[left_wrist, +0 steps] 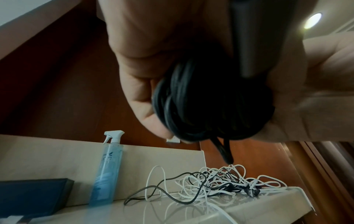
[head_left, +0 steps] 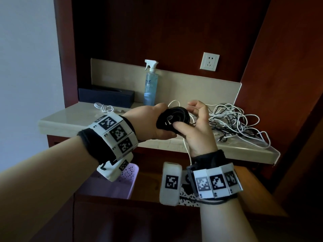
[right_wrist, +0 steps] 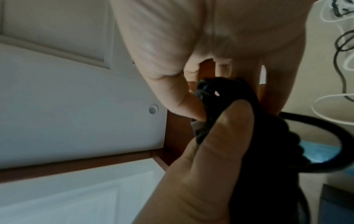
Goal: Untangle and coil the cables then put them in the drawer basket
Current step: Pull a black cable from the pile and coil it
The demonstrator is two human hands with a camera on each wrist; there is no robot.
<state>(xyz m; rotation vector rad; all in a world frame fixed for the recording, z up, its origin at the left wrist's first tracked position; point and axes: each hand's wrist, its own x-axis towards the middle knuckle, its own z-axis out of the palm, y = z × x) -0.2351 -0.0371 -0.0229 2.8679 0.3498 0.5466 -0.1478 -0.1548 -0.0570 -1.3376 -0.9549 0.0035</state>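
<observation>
Both hands shared the grip on a coiled black cable (head_left: 172, 117), held in the air above the front edge of the surface (head_left: 73, 123). From the head view, the left hand (head_left: 148, 122) wrapped its fingers around the coil while the right hand (head_left: 198, 126) pinched it with the thumb, the other fingers loosely curled. Right of the grip lay a tangle of cables (head_left: 234, 121), white and black; left of it a small tied white cable (head_left: 104, 107); beyond it a spray bottle (head_left: 150, 82). Below the grip sat a lilac basket (head_left: 129, 175).

From the left wrist, fingers (left_wrist: 145, 106) curled round the coil (left_wrist: 206, 106), the tangle (left_wrist: 220, 181) beneath.

From the right wrist, the thumb (right_wrist: 220, 136) pressed the coil (right_wrist: 268, 151).
</observation>
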